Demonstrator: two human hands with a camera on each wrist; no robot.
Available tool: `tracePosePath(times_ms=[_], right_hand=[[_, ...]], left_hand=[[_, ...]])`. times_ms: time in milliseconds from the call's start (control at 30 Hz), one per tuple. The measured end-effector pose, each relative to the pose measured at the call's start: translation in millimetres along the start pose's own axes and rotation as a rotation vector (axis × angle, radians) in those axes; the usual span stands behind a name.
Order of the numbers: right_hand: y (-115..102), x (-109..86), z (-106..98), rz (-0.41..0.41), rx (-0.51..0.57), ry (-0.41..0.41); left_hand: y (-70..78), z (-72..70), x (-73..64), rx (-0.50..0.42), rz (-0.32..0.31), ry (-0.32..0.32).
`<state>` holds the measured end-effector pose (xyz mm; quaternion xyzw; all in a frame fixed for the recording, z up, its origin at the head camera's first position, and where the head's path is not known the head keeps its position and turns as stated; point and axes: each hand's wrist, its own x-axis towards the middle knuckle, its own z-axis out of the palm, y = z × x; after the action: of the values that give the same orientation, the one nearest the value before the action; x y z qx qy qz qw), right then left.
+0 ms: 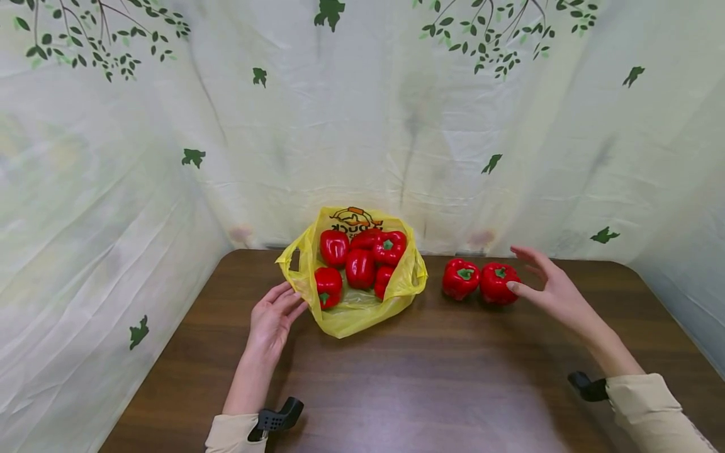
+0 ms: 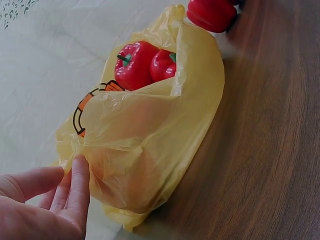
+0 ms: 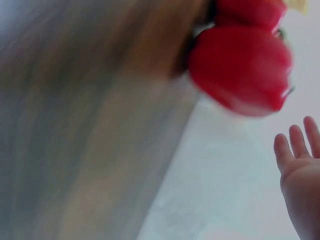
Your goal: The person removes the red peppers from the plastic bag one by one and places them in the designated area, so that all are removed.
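Note:
A yellow plastic bag (image 1: 355, 321) lies with its mouth open towards me, several red bell peppers (image 1: 360, 268) inside. My left hand (image 1: 272, 321) pinches the bag's left edge between thumb and fingers; in the left wrist view the thumb and fingertips of that hand (image 2: 55, 200) meet on the thin plastic. To the right of the bag, two more red bell peppers stand side by side, a left one (image 1: 460, 279) and a right one (image 1: 498, 283). Beside the right pepper (image 3: 240, 70), my right hand (image 1: 546, 286) is spread, with thumb and fingers apart.
The brown wooden table (image 1: 430, 377) has a light fabric backdrop (image 1: 362, 138) with printed leaves close behind it and at both sides. A black wrist camera (image 1: 280, 416) sits on the left forearm, another black wrist camera (image 1: 588, 385) on the right.

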<state>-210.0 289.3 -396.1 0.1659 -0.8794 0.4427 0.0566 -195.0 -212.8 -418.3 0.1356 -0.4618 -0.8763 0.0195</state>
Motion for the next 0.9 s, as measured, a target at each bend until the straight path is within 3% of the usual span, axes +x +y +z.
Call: tracePosePath(times_ms=[200, 533, 900], right_hand=[[-30.7, 12.8, 19.6, -0.019, 0.076, -0.021], [-70.3, 40.6, 58.8, -0.145, 0.069, -0.06], [-94.8, 73.1, 91.5, -0.315, -0.067, -0.076]], left_hand=[[0.4, -0.7, 0.1, 0.001, -0.012, 0.003], [0.3, -0.1, -0.6, -0.001, -0.01, 0.001], [1.5, -0.1, 0.7, 0.003, -0.003, -0.005]])
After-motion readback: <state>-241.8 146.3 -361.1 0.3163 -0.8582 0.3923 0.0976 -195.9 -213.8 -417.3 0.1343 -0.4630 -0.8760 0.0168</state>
